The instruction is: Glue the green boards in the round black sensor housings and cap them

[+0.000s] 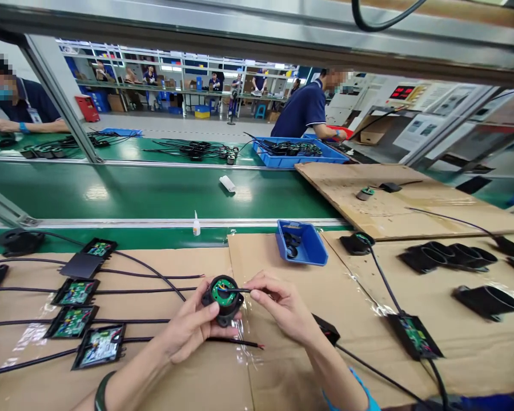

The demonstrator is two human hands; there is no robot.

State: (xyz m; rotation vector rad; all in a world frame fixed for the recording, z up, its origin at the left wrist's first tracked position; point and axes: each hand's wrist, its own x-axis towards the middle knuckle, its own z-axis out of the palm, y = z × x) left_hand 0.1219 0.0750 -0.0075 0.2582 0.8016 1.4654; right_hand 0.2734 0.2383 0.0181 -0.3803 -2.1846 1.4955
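Note:
My left hand (192,328) is closed around a round black housing (228,314) with mounting ears. Inside its open top shows a green circuit board (221,290) with small coloured wires at the middle. Between thumb and fingers, my right hand (278,302) pinches a black cable (243,290) that runs to the board. Below my right forearm lies a black box (325,329), partly hidden, with a cable leading toward the lower right. A cable with red bare ends (252,343) lies on the cardboard just under my left hand.
Several open black boxes with circuit boards (75,291) and cables lie at left. A blue bin (302,245) holds black rings. At right lie black housings (445,257) and a wired box (415,334). A small bottle (196,225) stands ahead. Co-workers (302,108) are beyond the green belt (154,191).

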